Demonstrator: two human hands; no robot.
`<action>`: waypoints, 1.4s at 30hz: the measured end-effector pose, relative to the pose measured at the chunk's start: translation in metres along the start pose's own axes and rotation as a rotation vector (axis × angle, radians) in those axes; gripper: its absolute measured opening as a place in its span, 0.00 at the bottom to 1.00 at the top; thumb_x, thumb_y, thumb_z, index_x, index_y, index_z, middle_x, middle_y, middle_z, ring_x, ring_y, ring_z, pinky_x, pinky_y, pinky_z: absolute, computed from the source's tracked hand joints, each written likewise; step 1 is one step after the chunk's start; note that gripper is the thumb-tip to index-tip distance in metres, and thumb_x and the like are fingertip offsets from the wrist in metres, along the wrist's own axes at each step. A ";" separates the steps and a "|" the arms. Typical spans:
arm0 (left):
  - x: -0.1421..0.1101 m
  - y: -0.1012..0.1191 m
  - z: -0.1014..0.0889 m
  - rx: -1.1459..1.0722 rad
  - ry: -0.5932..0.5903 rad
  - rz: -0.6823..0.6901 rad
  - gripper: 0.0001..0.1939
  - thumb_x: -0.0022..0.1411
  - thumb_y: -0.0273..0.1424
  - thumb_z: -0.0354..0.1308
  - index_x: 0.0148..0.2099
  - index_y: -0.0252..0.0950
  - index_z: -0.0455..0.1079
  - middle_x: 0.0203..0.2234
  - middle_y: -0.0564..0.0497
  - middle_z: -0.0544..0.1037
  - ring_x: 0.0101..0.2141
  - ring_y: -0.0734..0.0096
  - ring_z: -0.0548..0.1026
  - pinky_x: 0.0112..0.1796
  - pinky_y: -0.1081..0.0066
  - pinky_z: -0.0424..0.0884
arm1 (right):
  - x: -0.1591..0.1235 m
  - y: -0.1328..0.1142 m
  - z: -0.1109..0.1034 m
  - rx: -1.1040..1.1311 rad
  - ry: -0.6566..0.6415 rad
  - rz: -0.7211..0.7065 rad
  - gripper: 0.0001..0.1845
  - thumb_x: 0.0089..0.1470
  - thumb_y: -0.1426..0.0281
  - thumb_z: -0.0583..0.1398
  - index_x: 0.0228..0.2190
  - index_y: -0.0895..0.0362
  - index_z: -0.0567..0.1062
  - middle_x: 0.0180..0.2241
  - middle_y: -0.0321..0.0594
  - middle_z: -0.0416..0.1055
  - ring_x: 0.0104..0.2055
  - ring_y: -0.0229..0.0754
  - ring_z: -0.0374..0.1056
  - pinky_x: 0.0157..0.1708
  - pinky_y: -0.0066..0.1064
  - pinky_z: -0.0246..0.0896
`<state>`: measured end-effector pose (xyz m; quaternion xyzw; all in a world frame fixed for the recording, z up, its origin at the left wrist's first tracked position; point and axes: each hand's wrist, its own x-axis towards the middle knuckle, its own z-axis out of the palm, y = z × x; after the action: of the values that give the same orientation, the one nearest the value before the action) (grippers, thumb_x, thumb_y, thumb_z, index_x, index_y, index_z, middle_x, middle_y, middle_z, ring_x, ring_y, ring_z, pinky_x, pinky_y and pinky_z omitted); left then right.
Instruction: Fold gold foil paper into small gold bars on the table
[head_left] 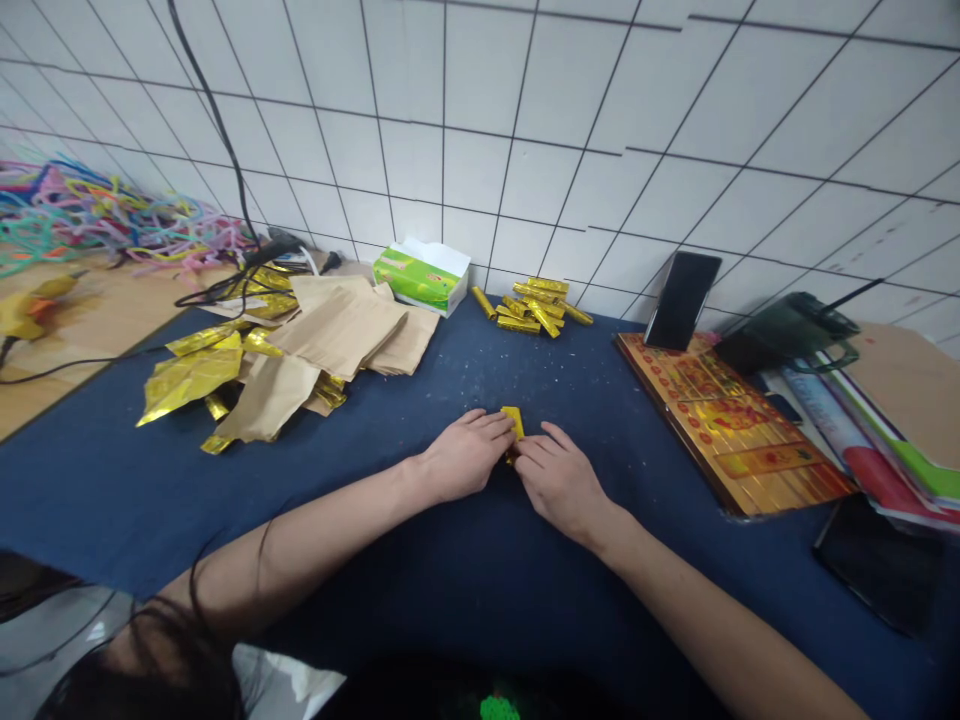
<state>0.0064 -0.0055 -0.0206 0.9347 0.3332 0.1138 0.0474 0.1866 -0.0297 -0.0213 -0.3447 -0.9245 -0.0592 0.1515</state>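
A small folded piece of gold foil paper sits on the blue table cover, pinched between both hands. My left hand presses its fingers on the left side of the piece. On the right side, my right hand grips it with fingers curled. A pile of finished gold folded bars lies at the back near the wall. Loose gold foil sheets and brown paper sheets lie in a heap to the left.
A green tissue box stands by the tiled wall. A stack of gold printed paper, a leaning phone, a dark green case, books and another phone fill the right. Coloured pipe cleaners and cables lie far left.
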 end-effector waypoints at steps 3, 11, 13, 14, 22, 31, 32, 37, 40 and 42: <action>0.000 0.003 -0.001 0.006 0.010 -0.012 0.17 0.59 0.25 0.46 0.50 0.30 0.64 0.50 0.44 0.68 0.54 0.64 0.60 0.54 0.62 0.54 | 0.001 -0.003 -0.003 -0.020 -0.043 0.001 0.11 0.52 0.78 0.50 0.29 0.58 0.72 0.34 0.43 0.72 0.41 0.42 0.66 0.53 0.43 0.49; 0.003 0.003 -0.002 0.031 -0.038 -0.033 0.21 0.58 0.27 0.46 0.54 0.30 0.58 0.57 0.43 0.58 0.56 0.63 0.57 0.49 0.63 0.58 | 0.004 -0.017 -0.010 -0.025 -0.119 0.047 0.11 0.53 0.72 0.53 0.35 0.61 0.73 0.35 0.48 0.72 0.41 0.47 0.66 0.49 0.43 0.55; 0.004 0.003 -0.003 0.056 -0.063 -0.026 0.24 0.57 0.28 0.46 0.57 0.31 0.55 0.57 0.43 0.58 0.55 0.62 0.58 0.47 0.62 0.60 | 0.004 -0.020 -0.012 -0.053 -0.152 0.047 0.13 0.53 0.70 0.53 0.37 0.63 0.73 0.38 0.51 0.72 0.44 0.49 0.66 0.49 0.44 0.55; 0.004 0.003 -0.003 0.073 -0.071 -0.024 0.25 0.57 0.28 0.46 0.58 0.31 0.54 0.57 0.43 0.59 0.55 0.60 0.58 0.47 0.61 0.59 | 0.005 -0.021 -0.012 -0.071 -0.167 0.046 0.14 0.53 0.70 0.53 0.38 0.63 0.73 0.39 0.52 0.71 0.45 0.50 0.65 0.49 0.44 0.56; 0.004 0.001 0.003 0.140 -0.119 -0.004 0.27 0.57 0.27 0.45 0.59 0.27 0.51 0.58 0.42 0.56 0.58 0.62 0.51 0.55 0.59 0.46 | 0.003 -0.032 -0.013 -0.187 -0.259 0.046 0.21 0.54 0.65 0.52 0.42 0.69 0.73 0.44 0.57 0.70 0.49 0.54 0.64 0.50 0.43 0.56; 0.006 0.003 0.001 0.137 -0.086 -0.034 0.22 0.62 0.28 0.41 0.58 0.31 0.54 0.57 0.43 0.58 0.56 0.62 0.56 0.51 0.60 0.54 | 0.001 -0.044 -0.009 -0.310 -0.382 0.053 0.25 0.55 0.66 0.51 0.46 0.73 0.69 0.48 0.63 0.65 0.52 0.58 0.60 0.50 0.45 0.57; 0.006 0.004 0.000 0.138 -0.084 -0.030 0.22 0.62 0.28 0.42 0.58 0.30 0.54 0.57 0.43 0.59 0.56 0.62 0.56 0.51 0.60 0.54 | 0.000 -0.045 -0.010 -0.303 -0.389 0.055 0.25 0.55 0.65 0.50 0.47 0.73 0.69 0.48 0.63 0.65 0.52 0.58 0.60 0.50 0.45 0.56; 0.007 0.004 0.000 0.157 -0.065 -0.025 0.22 0.63 0.30 0.41 0.58 0.31 0.53 0.56 0.43 0.59 0.56 0.61 0.56 0.51 0.60 0.53 | -0.002 -0.051 -0.016 -0.237 -0.430 0.072 0.28 0.56 0.64 0.49 0.49 0.76 0.65 0.49 0.66 0.63 0.53 0.60 0.58 0.51 0.47 0.54; 0.007 0.003 0.000 0.164 -0.073 -0.026 0.22 0.63 0.31 0.41 0.58 0.31 0.53 0.56 0.43 0.59 0.55 0.61 0.56 0.50 0.60 0.54 | 0.001 -0.053 -0.018 -0.231 -0.491 0.089 0.29 0.57 0.64 0.48 0.50 0.77 0.64 0.50 0.68 0.61 0.54 0.60 0.57 0.51 0.47 0.53; 0.007 0.003 0.000 0.159 -0.075 -0.032 0.22 0.63 0.31 0.41 0.58 0.32 0.54 0.56 0.44 0.60 0.55 0.62 0.56 0.50 0.61 0.54 | 0.002 -0.053 -0.018 -0.230 -0.521 0.095 0.29 0.57 0.63 0.48 0.50 0.76 0.63 0.50 0.67 0.61 0.54 0.60 0.56 0.51 0.47 0.53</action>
<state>0.0136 -0.0029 -0.0192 0.9338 0.3539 0.0510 -0.0128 0.1550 -0.0720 -0.0038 -0.4060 -0.9023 -0.0660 -0.1287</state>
